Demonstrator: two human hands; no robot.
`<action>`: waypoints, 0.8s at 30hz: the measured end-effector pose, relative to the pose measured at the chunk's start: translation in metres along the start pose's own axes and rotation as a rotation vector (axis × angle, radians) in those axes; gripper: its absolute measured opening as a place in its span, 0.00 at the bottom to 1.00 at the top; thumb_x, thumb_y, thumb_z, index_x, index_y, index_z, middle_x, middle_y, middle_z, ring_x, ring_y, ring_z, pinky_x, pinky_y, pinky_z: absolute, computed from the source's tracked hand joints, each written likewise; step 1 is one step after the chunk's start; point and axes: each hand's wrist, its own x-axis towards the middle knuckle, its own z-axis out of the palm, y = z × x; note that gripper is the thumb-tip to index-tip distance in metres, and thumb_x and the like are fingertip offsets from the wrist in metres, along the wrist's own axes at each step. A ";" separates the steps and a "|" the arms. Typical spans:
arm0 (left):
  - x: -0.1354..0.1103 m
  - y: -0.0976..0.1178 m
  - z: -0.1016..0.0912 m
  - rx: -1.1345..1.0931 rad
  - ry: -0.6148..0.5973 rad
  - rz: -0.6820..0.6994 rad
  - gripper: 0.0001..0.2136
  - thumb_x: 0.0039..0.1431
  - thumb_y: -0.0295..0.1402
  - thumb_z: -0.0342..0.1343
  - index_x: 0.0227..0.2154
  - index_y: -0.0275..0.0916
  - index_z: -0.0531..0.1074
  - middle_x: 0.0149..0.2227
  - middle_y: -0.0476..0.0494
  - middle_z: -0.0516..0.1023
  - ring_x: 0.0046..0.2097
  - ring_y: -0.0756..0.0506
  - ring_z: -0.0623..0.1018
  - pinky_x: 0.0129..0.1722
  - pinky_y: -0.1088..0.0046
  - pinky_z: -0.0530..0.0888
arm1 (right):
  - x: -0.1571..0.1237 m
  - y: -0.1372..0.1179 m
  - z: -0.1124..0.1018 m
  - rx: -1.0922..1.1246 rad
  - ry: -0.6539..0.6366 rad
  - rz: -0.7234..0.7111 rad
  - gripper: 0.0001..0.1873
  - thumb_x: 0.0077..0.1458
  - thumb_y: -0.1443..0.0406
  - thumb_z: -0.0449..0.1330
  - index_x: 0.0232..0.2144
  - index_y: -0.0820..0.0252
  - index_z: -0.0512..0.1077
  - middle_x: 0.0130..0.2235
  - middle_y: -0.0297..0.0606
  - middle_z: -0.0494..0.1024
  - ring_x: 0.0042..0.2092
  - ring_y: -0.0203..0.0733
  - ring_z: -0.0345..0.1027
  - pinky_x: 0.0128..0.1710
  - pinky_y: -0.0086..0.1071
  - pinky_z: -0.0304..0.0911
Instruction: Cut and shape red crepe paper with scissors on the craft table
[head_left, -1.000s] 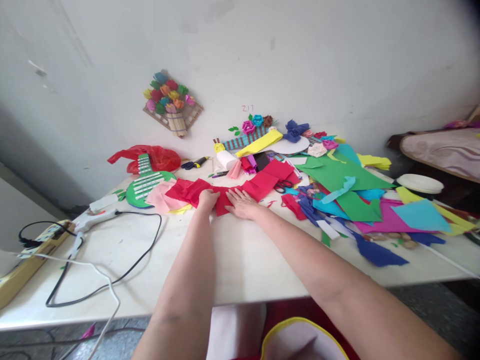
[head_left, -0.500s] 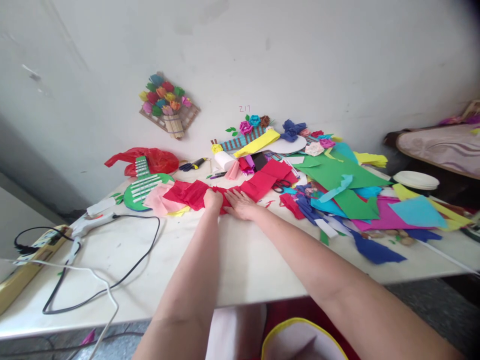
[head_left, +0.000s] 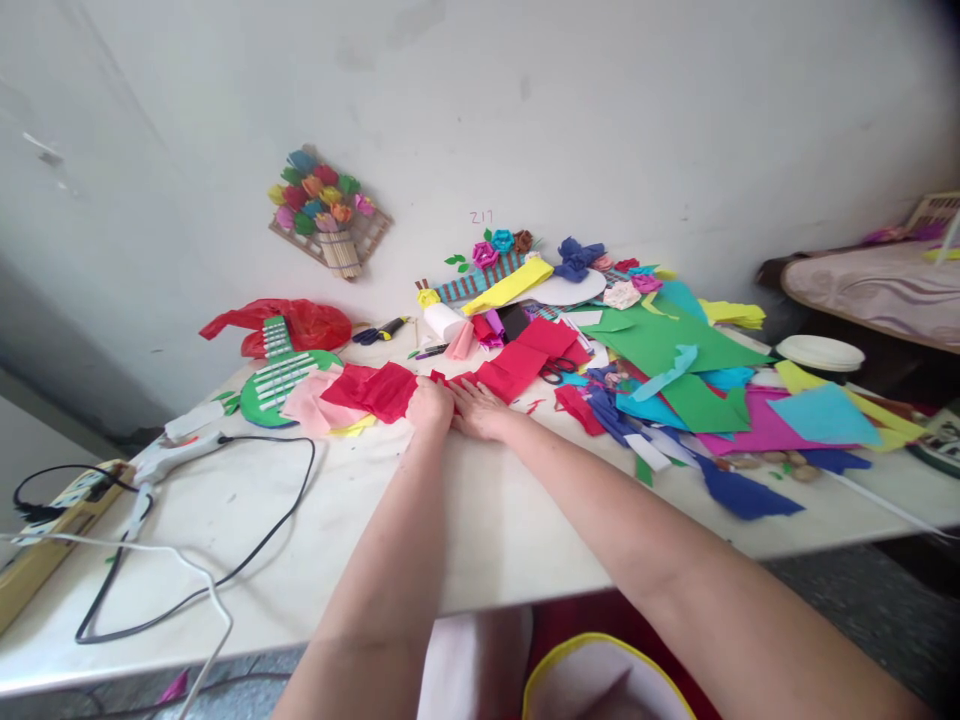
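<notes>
A long strip of red crepe paper [head_left: 386, 390] lies across the middle of the table, creased where both hands meet it. My left hand [head_left: 430, 405] is closed on it, fingers curled at the fold; the fingertips are partly hidden. Close beside it, my right hand [head_left: 480, 410] rests flat on the paper with its fingers stretched out. Pink crepe paper [head_left: 304, 403] lies under the strip's left end. Black-handled scissors [head_left: 557, 371] lie by its right part.
A green guitar-shaped craft [head_left: 262, 395], a red plastic bag [head_left: 319, 325] and a corded glue gun [head_left: 176, 460] are on the left. Green paper [head_left: 667, 340] and several coloured scraps cover the right. A power strip [head_left: 64, 530] sits at the left edge.
My left hand has shifted slightly right, closer to my right hand, on the red paper. The right hand stays flat. The whole view has moved a little.
</notes>
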 end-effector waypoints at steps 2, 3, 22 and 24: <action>0.000 0.000 -0.001 0.014 -0.005 0.013 0.21 0.53 0.48 0.45 0.41 0.36 0.63 0.43 0.30 0.73 0.45 0.37 0.73 0.40 0.61 0.68 | 0.001 0.001 0.001 -0.009 -0.010 0.010 0.35 0.56 0.55 0.37 0.61 0.69 0.39 0.63 0.42 0.40 0.63 0.46 0.27 0.60 0.41 0.28; 0.000 0.000 -0.001 0.018 -0.008 0.017 0.23 0.50 0.50 0.46 0.42 0.35 0.63 0.43 0.30 0.73 0.45 0.36 0.73 0.40 0.61 0.68 | 0.001 0.001 0.001 -0.015 -0.017 0.014 0.35 0.56 0.55 0.37 0.61 0.69 0.39 0.63 0.43 0.40 0.63 0.45 0.27 0.60 0.41 0.27; 0.002 -0.003 0.002 0.065 -0.019 0.073 0.15 0.55 0.40 0.44 0.37 0.39 0.71 0.42 0.35 0.74 0.44 0.38 0.74 0.40 0.62 0.69 | 0.002 0.003 0.003 0.015 0.024 -0.030 0.36 0.55 0.55 0.38 0.61 0.71 0.39 0.63 0.43 0.39 0.63 0.45 0.29 0.60 0.41 0.29; 0.003 -0.004 0.001 0.056 -0.013 0.067 0.14 0.55 0.39 0.44 0.37 0.39 0.71 0.42 0.35 0.74 0.44 0.38 0.73 0.39 0.62 0.69 | 0.001 0.002 0.002 0.013 0.014 -0.030 0.36 0.55 0.54 0.37 0.61 0.71 0.39 0.63 0.43 0.38 0.63 0.45 0.28 0.60 0.40 0.29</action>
